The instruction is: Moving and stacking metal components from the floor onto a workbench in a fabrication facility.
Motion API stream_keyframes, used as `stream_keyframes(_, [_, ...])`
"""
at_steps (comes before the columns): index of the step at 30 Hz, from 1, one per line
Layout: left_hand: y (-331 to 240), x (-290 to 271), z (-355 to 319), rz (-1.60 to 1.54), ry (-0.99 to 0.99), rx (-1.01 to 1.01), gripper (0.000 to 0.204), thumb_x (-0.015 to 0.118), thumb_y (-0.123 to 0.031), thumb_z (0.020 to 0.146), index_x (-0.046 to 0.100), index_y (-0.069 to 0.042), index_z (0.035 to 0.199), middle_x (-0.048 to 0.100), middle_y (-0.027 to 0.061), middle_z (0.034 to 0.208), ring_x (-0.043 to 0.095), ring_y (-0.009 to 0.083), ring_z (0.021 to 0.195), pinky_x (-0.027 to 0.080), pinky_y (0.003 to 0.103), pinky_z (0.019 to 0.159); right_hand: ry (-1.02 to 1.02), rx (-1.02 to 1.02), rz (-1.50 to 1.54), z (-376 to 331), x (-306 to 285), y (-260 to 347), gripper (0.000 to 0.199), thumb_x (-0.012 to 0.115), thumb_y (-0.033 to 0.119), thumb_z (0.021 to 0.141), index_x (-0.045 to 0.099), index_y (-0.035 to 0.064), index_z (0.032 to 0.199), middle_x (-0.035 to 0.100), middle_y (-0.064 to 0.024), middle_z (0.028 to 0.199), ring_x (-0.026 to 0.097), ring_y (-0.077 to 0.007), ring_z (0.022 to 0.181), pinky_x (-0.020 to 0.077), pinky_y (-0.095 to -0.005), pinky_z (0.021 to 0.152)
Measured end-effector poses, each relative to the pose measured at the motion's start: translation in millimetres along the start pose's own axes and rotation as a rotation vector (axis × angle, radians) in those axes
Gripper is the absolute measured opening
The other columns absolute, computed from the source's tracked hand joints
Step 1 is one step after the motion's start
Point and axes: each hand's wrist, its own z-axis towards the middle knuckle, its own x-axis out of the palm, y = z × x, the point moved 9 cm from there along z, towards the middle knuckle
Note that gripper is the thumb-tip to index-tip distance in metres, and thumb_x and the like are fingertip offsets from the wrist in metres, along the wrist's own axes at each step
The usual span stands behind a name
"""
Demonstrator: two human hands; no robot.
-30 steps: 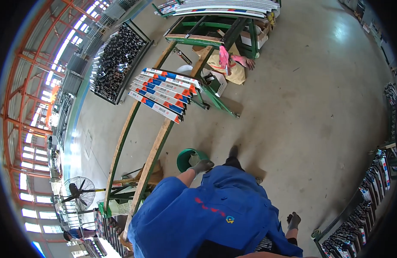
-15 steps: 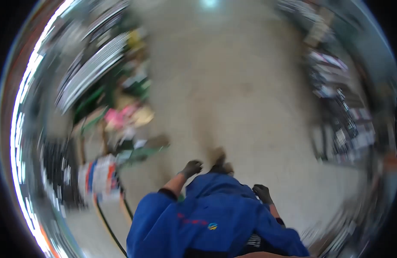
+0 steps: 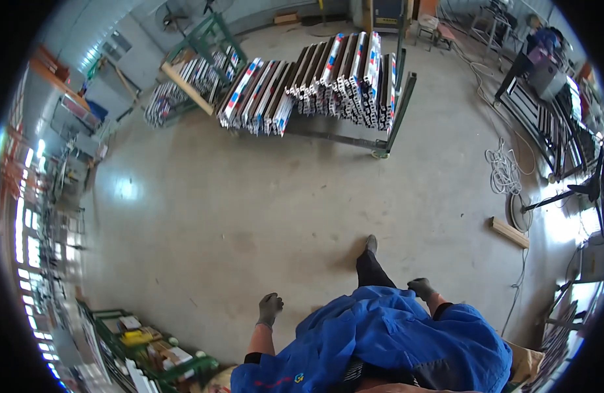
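My left hand (image 3: 270,309), in a grey glove, hangs over the concrete floor to the left of my blue jacket (image 3: 380,327). Its fingers are curled in, and nothing shows in them. At the jacket's right side, my right hand (image 3: 421,287) wears a similar glove, fingers also curled and holding nothing that I can see. Neither hand touches any object. One foot in a grey shoe (image 3: 371,245) is stretched forward between them. Ahead, a wheeled rack (image 3: 401,111) carries stacked long metal profiles (image 3: 341,72), out of reach of both hands.
A green cart (image 3: 200,361) with boxes stands at the lower left. To the right lie a coiled cable (image 3: 503,171), a wooden block (image 3: 510,232) and a stand fan (image 3: 586,187). A co-worker (image 3: 537,52) bends over a dark frame rack (image 3: 544,124) at the far right.
My view has swung round from an aisle between loaded carts to a wider floor with the profile rack ahead. Both hands stay low beside my body, and one foot has stepped forward.
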Motion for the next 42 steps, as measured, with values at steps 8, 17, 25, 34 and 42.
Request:
stream_keyframes(8, [-158,231,32,0.183,0.197,0.106,0.027,0.053,-0.017,0.100,0.062,-0.002,0.121,0.070,0.0128,0.098,0.070,0.0210,0.082,0.058,0.033,0.071,0.110,-0.273,-0.091,90,-64,227,0.031,0.069,0.030,0.086,0.073,0.0002,0.093,0.068,-0.0052,0.075,0.062,-0.0135,0.066,0.0493,-0.0292,0.058])
stream_keyframes(17, [-255,426,150,0.336,0.371,0.018,0.030,0.055,-0.025,0.099,0.064,-0.002,0.116,0.070,0.0112,0.096,0.069,0.0194,0.080,0.056,0.032,0.069,0.014,-0.540,0.039,104,-171,570,0.038,0.064,0.025,0.094,0.065,-0.0012,0.122,0.072,-0.0067,0.101,0.067,-0.0140,0.091,0.0525,-0.0288,0.080])
stream_keyframes(25, [-353,578,262,0.294,0.478,0.024,0.021,0.053,-0.023,0.098,0.064,-0.006,0.094,0.065,0.0048,0.078,0.063,0.0169,0.064,0.050,0.031,0.056,-0.083,-0.519,0.058,150,-280,692,0.039,0.066,0.022,0.093,0.065,-0.0032,0.123,0.072,-0.0094,0.106,0.068,-0.0160,0.096,0.0527,-0.0297,0.083])
stream_keyframes(34, [-510,720,322,0.186,0.275,0.160,0.027,0.059,-0.023,0.098,0.065,-0.005,0.117,0.070,0.0086,0.092,0.067,0.0154,0.075,0.055,0.030,0.064,0.072,-0.392,0.013,289,-367,787,0.040,0.065,0.023,0.094,0.063,-0.0031,0.124,0.072,-0.0094,0.106,0.068,-0.0164,0.094,0.0538,-0.0299,0.081])
stream_keyframes(42, [-573,764,248,-0.194,0.109,0.116,0.031,0.058,-0.023,0.099,0.061,-0.005,0.124,0.070,0.0103,0.102,0.070,0.0195,0.084,0.058,0.033,0.074,0.312,-0.574,-0.153,415,-381,1001,0.037,0.066,0.026,0.094,0.066,0.0004,0.120,0.072,-0.0058,0.102,0.067,-0.0132,0.089,0.0535,-0.0276,0.078])
